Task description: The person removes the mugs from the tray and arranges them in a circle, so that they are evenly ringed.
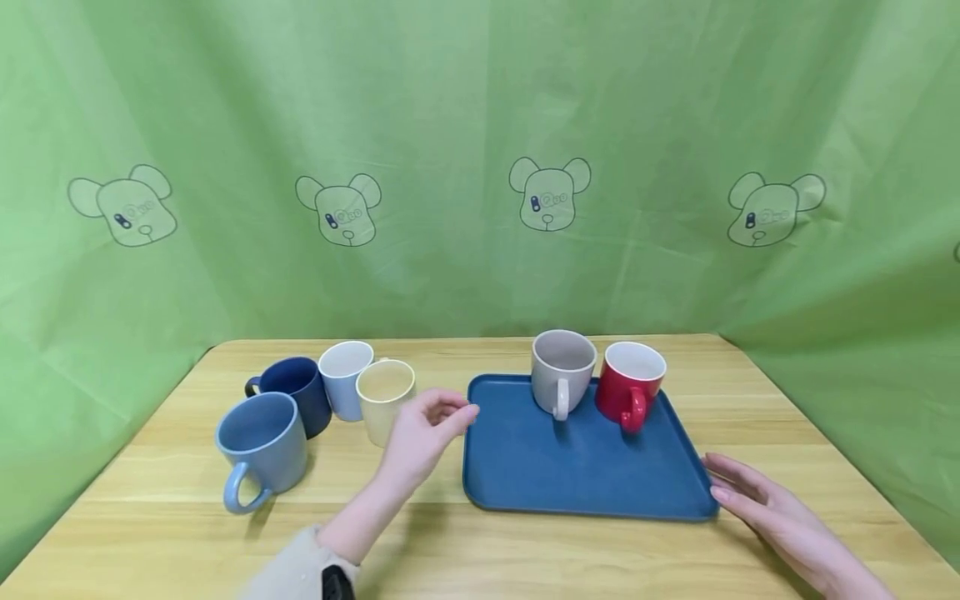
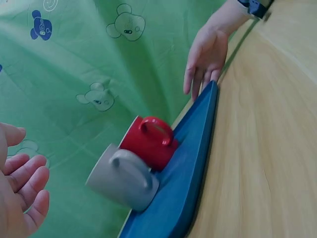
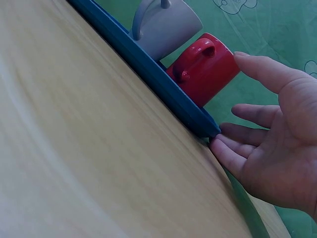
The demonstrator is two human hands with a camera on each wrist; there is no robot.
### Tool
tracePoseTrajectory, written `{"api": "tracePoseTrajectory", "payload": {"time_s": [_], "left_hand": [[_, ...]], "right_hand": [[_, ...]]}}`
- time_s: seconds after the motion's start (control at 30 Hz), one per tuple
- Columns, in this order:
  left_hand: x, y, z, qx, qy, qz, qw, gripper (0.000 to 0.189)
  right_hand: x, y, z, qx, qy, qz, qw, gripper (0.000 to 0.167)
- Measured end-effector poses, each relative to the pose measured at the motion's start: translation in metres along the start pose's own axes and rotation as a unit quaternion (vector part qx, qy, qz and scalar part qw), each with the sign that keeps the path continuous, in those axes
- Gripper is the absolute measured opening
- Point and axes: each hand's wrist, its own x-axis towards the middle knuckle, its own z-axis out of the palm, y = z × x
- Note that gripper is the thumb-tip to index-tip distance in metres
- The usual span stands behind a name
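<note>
My left hand [image 1: 422,439] hovers between the cream mug [image 1: 384,403] and the left edge of the blue tray [image 1: 581,475]; its fingers are loosely bent and hold nothing. My right hand [image 1: 772,512] is at the tray's near right corner, relaxed fingers touching the rim, as the right wrist view also shows at the tray [image 3: 190,116]. Upright along the tray's back stand a grey mug [image 1: 558,375] and a red mug [image 1: 626,392] with a white inside. Both handles face toward me.
Left of the cream mug stand a pale blue mug [image 1: 343,392], a navy mug [image 1: 309,404] and a larger blue mug [image 1: 273,458], its handle toward me. All are on the wooden table [image 1: 525,558]. A green curtain [image 1: 450,167] with bear-head prints hangs behind and at both sides.
</note>
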Motion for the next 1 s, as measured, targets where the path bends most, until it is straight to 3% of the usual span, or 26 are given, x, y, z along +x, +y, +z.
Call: {"api": "tracePoseTrajectory", "payload": {"time_s": [0.23, 0.5, 0.77, 1.0], "left_hand": [[0.02, -0.011, 0.035, 0.025, -0.036, -0.015, 0.9989, 0.024], [0.038, -0.032, 0.066, 0.003, -0.065, -0.049, 0.9967, 0.03], [0.052, -0.047, 0.091, 0.041, -0.084, -0.083, 0.9922, 0.035], [0.061, -0.06, 0.112, -0.033, -0.061, -0.122, 0.9902, 0.03]], "right_hand": [[0.0, 0.002, -0.001, 0.011, 0.001, -0.006, 0.9999, 0.057], [0.0, 0.0, 0.001, 0.007, 0.0, -0.004, 1.0, 0.057], [-0.002, -0.001, 0.0, 0.014, -0.001, -0.003, 0.9999, 0.057], [-0.004, -0.003, 0.001, 0.006, 0.002, -0.001, 1.0, 0.057]]}}
